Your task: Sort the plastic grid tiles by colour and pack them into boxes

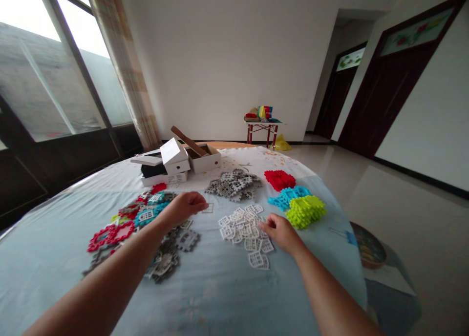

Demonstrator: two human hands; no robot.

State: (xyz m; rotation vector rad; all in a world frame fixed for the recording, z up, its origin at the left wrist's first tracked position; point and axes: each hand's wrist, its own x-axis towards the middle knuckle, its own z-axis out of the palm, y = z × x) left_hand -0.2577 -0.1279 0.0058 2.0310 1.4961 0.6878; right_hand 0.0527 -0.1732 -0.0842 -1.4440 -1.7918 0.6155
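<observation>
One mixed heap of red, blue and grey plastic pieces (146,216) is being partly hidden by the left forearm (132,262); several white boxes (178,167), some with tilted lids, are being supported farther back on the cloth-covered table (227,297). One small white lattice piece (207,208) is being pinched at the fingertips of the left hand (188,204), above the cloth. One heap of grey notched pieces (234,184) is being displayed beyond, just in front of which one loose, overlapping pile of white lattice pieces (244,228) is being spread. The pile's right edge is being met by the curled fingers of the right hand (280,230); whether a piece is being grasped there cannot be told. One red stack (279,179), one blue stack (287,197) and one lime-green stack (306,211) are being shown close together, in that order, toward the table's right edge.
</observation>
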